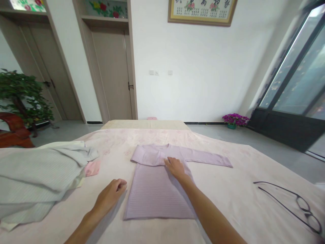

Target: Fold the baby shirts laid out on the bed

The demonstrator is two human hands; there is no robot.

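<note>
A lilac striped long-sleeved top (154,189) lies flat on the pale pink bedspread (228,189). Its left sleeve is folded across the chest and its right sleeve stretches out to the right. My right hand (175,167) rests flat on the folded sleeve near the chest, fingers stretched out. My left hand (111,193) hovers just left of the top with its fingers curled in, holding nothing that I can see.
A heap of grey-white striped clothing (38,179) with a pink piece (92,167) beside it lies at the left. Black-framed glasses (302,206) lie at the right. Beyond the bed are two doors, a potted plant (22,95), purple flowers (235,120) and a glass sliding door.
</note>
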